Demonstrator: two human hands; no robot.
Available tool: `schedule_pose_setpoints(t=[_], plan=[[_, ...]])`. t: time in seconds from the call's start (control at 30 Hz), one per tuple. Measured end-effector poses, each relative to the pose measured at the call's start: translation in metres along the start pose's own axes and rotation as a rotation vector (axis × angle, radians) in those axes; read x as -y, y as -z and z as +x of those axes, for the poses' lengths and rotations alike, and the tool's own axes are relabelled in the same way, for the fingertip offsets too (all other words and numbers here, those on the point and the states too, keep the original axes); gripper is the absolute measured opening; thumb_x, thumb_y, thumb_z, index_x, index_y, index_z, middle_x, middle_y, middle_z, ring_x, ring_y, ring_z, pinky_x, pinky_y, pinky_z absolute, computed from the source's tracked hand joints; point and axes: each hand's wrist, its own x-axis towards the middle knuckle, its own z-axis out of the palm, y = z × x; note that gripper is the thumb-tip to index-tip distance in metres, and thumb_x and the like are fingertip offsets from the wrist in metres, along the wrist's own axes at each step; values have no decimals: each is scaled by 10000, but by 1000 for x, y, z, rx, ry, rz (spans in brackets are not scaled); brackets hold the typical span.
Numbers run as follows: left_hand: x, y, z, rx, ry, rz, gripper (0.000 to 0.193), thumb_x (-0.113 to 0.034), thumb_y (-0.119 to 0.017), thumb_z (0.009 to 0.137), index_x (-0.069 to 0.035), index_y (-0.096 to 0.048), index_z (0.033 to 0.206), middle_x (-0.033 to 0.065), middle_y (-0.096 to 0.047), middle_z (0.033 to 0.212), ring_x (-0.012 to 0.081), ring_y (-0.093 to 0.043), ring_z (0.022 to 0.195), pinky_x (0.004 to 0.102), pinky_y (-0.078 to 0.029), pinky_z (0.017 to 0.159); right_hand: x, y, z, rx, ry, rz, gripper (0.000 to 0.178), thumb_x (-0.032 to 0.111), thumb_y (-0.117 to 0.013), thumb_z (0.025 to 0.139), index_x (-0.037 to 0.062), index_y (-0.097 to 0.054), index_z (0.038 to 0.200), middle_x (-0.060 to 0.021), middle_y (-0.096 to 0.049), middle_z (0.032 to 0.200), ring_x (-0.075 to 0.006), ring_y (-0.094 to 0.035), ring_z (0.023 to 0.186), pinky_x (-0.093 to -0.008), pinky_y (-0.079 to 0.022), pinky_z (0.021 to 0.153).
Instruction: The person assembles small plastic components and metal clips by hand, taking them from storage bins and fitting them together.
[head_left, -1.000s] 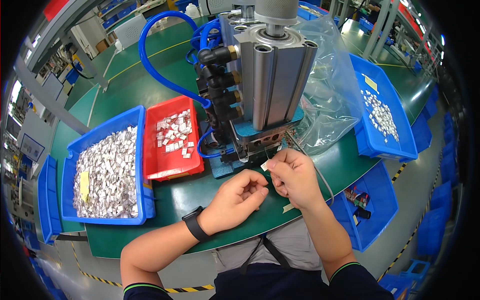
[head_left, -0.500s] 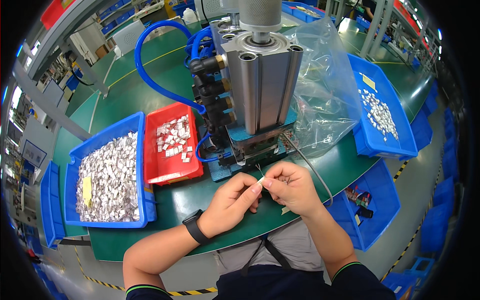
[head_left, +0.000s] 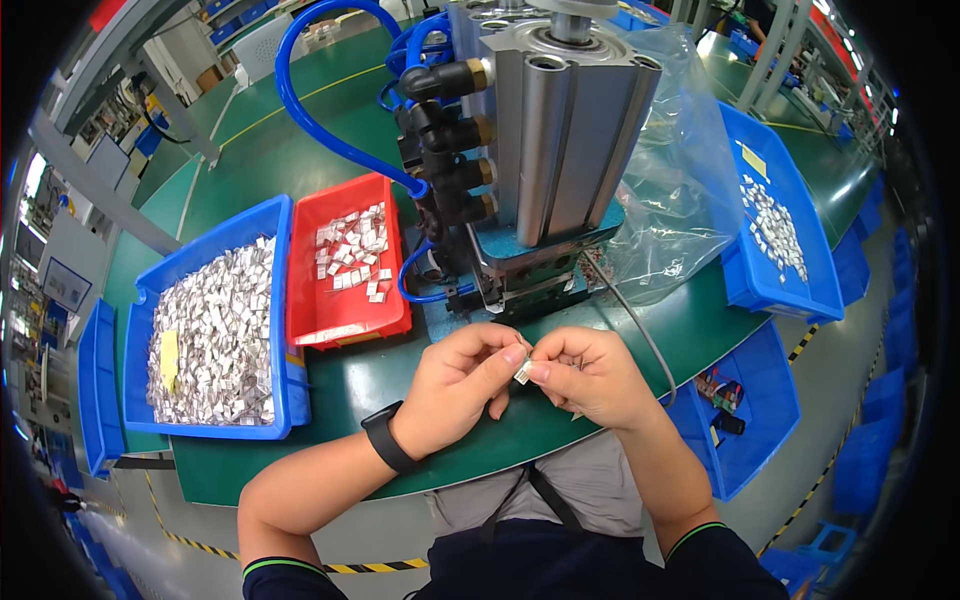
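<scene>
Between my fingertips is a small white block-shaped part with thin wire leads (head_left: 522, 373), tilted and partly covered by the fingers. My left hand (head_left: 455, 385) is closed, pinching it with thumb and forefinger from the left. From the right, the thumb and fingers of my right hand (head_left: 590, 378) pinch it too. Thin wire ends show by the curled right fingers; what they belong to is hidden. Both hands are above the near edge of the green table, just in front of a press with a metal cylinder (head_left: 575, 140).
Left of the press stand a red bin (head_left: 345, 331) with some white parts and a blue bin (head_left: 215, 431) heaped with them. A clear plastic bag (head_left: 670, 190) and another blue bin (head_left: 765, 293) lie to the right. Blue hoses (head_left: 285, 90) and a grey cable (head_left: 640, 325) reach the press.
The white part has turned in my fingers: its thin leads pointed toward the press, and now its white block shows toward me. The view has shifted slightly; both hands stay together.
</scene>
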Motion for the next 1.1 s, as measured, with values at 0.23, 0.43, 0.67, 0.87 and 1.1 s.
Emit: schedule_pose_setpoints(t=[0.23, 0.43, 0.67, 0.87, 1.1], plan=[[3, 0, 1, -26, -20, 6, 123, -114, -569, 937, -4, -567, 992, 26, -566, 800, 50, -497, 548, 184, -389, 468, 0, -4, 1, -11, 26, -19, 172, 172, -639, 903, 2, -610, 913, 3, -547, 617, -25, -452, 498, -177, -324, 430], [0, -3, 0, -58, -46, 54, 107, -96, -586, 924, -7, -569, 980, 11, -563, 772, 43, -493, 542, 182, -379, 466, 2, -6, 1, -40, -27, 16, 212, 200, -659, 894, -6, -627, 935, 7, -557, 637, -37, -479, 540, -180, -348, 467], [-2, -1, 0, -62, -22, 70, 85, -97, -594, 917, -20, -572, 942, 31, -575, 793, 83, -528, 550, 206, -421, 476, 0, -6, 0, -71, -3, 15, 202, 198, -650, 900, 1, -631, 942, 18, -546, 635, -29, -462, 530, -178, -335, 460], [-2, -2, 1, -74, -12, 47, 97, -109, -591, 922, -15, -575, 943, 33, -576, 788, 86, -523, 534, 211, -406, 465, -3, -4, 0, -94, 19, 52, 195, 194, -640, 908, 4, -628, 953, 23, -543, 645, -21, -452, 525, -170, -330, 454], [-3, -3, 0, -103, -49, 87, 101, -110, -588, 924, -13, -576, 950, 33, -571, 747, 90, -516, 508, 212, -398, 457, -3, -3, 0, -98, 6, 90, 196, 188, -634, 912, -2, -625, 959, 26, -538, 639, -18, -448, 521, -166, -320, 443]])
